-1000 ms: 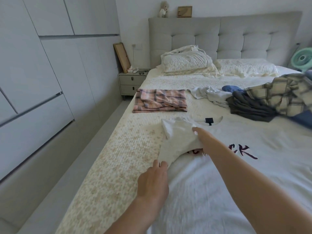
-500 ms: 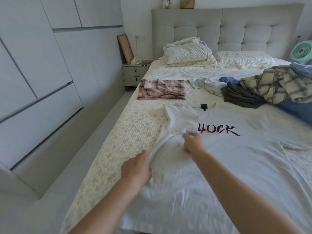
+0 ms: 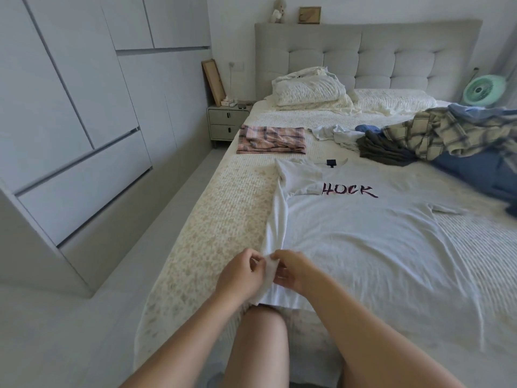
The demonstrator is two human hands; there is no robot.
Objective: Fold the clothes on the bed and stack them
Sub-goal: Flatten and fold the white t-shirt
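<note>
A white T-shirt (image 3: 363,247) lies spread flat on the bed (image 3: 218,219), filling the centre and lower right of the frame. Its printed lettering reads "HOCK" just above centre, and a dark neck label sits at the collar. The sleeve on the left of the frame is folded inward over the chest, and the side edge below it is turned in along a narrow strip running down to the hem.

Both hands meet at the lower centre of the frame, on the shirt's hem corner. The left hand (image 3: 240,275) pinches the bunched fabric between thumb and fingers; the right hand (image 3: 293,271) pinches the same fold from the other side – the two are almost touching, with only cloth between them. The person's bare knee shows below the hands, against the mattress edge.

A folded pink plaid garment (image 3: 270,140) lies flat above the shirt's collar, left of centre, apart from the shirt. An unfolded pile of clothes (image 3: 419,141) occupies the upper right (a plaid shirt on top, dark and blue items under and beside it, a pale item at its left edge).

Pillows (image 3: 310,91) rest against the padded headboard at the top. A bedside cabinet (image 3: 226,123) stands left of the bed – wardrobe doors fill the left side. A green fan (image 3: 484,89) stands at the upper right.
</note>
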